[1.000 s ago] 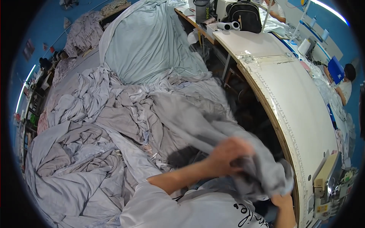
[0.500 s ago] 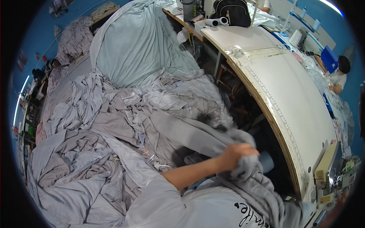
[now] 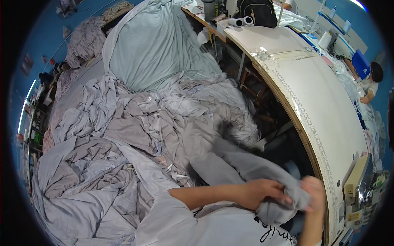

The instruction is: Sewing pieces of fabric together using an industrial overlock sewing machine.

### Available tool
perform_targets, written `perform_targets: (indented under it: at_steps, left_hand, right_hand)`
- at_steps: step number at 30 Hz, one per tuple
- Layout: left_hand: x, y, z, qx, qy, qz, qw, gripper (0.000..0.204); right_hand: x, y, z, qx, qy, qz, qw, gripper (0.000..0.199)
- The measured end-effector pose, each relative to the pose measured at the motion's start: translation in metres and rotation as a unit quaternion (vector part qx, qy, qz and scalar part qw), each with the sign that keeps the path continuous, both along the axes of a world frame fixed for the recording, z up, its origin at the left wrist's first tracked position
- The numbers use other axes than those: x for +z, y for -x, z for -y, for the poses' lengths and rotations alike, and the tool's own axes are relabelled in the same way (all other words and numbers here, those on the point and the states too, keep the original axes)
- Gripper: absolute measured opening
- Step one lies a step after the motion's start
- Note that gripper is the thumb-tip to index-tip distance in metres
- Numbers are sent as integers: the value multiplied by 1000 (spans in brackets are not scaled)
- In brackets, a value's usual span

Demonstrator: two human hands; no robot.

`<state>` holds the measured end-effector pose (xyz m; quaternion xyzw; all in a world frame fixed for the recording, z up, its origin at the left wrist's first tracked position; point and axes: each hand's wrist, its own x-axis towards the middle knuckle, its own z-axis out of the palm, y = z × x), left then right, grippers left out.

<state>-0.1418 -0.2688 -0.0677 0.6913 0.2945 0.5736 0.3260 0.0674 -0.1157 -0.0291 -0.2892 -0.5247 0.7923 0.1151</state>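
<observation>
A long length of grey fabric [image 3: 240, 164] runs from the heap on the left up to my two hands. My left hand [image 3: 269, 193] is closed round a bunched part of it, just in front of my body. Close by on the right, my right hand [image 3: 312, 192] grips the same fabric; motion blurs its fingers. A loose fold hangs below the left hand over my white shirt. The far part of the length merges into the heap of crumpled grey fabric [image 3: 98, 176].
A white worktable [image 3: 316, 94] with a worn wooden edge curves along my right. Sewing machine parts [image 3: 355, 184] stand at its near end. A black backpack [image 3: 257, 13] and white rolls [image 3: 240, 21] lie at its far end. Pale green fabric [image 3: 152, 53] covers a pile ahead. Another person [image 3: 370, 84] sits far right.
My left hand has moved slightly right and lower with the grey fabric. My right hand has come up into clear view beside it. More of the fabric is drawn out toward me.
</observation>
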Motion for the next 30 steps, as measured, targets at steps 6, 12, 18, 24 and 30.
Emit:
perform_targets:
  at_steps: [6, 12, 18, 24, 30]
  left_hand:
    - [-48, 37, -46, 132, 168, -203, 956, 109]
    - [-254, 74, -67, 183, 286, -537, 772, 52]
    - [-303, 158, -36, 427, 497, -347, 671, 22]
    - [-293, 90, -108, 413, 443, -141, 783, 27]
    - [-337, -180, -206, 198, 374, -125, 897, 27]
  right_hand:
    - [-38, -90, -33, -108, -63, -123, 984, 17]
    - [-32, -71, -50, -76, -62, -179, 979, 19]
    - [-12, -59, -69, -64, -65, -225, 970, 20]
    - [11, -26, -90, -40, -66, -286, 955, 22]
    - [54, -18, -108, -32, -92, -334, 938, 24]
